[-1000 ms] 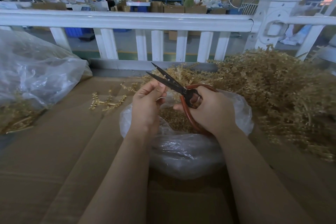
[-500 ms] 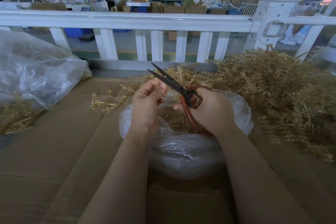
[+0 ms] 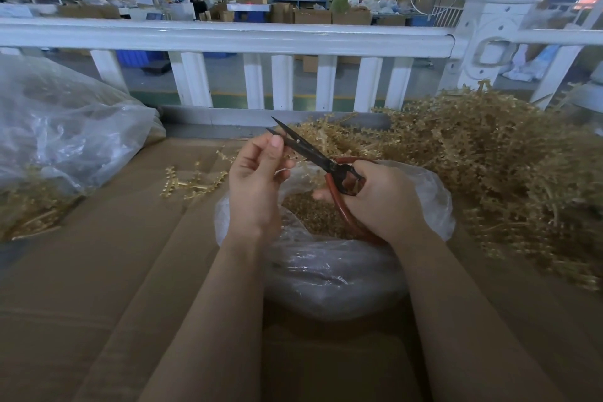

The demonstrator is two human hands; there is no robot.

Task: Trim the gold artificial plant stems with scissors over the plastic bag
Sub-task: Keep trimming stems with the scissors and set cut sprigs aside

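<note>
My right hand (image 3: 378, 202) grips the red handles of black-bladed scissors (image 3: 310, 153), whose blades are slightly apart and point up and to the left. My left hand (image 3: 257, 173) has its fingers curled beside the blades, pinching a small gold stem piece that is mostly hidden. Both hands hover over a clear plastic bag (image 3: 326, 271) holding gold trimmings (image 3: 310, 212). A large heap of gold artificial plant stems (image 3: 489, 166) lies to the right.
Cardboard (image 3: 98, 271) covers the work surface. A few loose gold stems (image 3: 192, 181) lie left of the bag. A big clear bag (image 3: 58, 134) with gold pieces sits at the far left. A white railing (image 3: 228, 39) runs behind; people work beyond it.
My left hand has lifted slightly and its thumb now sits closer to the scissor blades. The scissors and right hand have barely moved.
</note>
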